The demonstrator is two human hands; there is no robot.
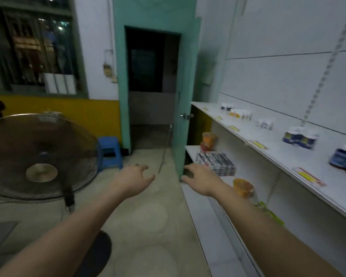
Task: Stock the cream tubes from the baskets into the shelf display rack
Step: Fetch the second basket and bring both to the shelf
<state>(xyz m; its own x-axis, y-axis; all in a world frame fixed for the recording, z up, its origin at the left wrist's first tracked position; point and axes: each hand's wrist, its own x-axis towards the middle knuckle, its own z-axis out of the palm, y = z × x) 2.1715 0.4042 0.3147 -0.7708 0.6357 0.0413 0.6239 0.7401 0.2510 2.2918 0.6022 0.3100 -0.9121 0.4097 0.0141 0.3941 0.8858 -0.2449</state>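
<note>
No basket is identified in the frame; the nearest candidate for the task's stock is a flat stack of dark, striped packs (216, 161) on the lower shelf (191, 149) at right of centre, though blur prevents confirming these as cream tubes; their long axes are seen to run from lower right toward upper left, roughly along the shelf depth. The right hand (198, 179) is held just below and left of that stack, fingers spread and loosely bent, nothing gripped; the left hand (135, 176) is held over the floor at centre frame, well apart from the shelving, fingers likewise parted and empty. The right hand is judged the nearer; a short reach up and rightward would be needed. The upper shelf (272, 150) carries small bottles and boxes; an orange pot (243, 187) is seen just right of the right forearm.
</note>
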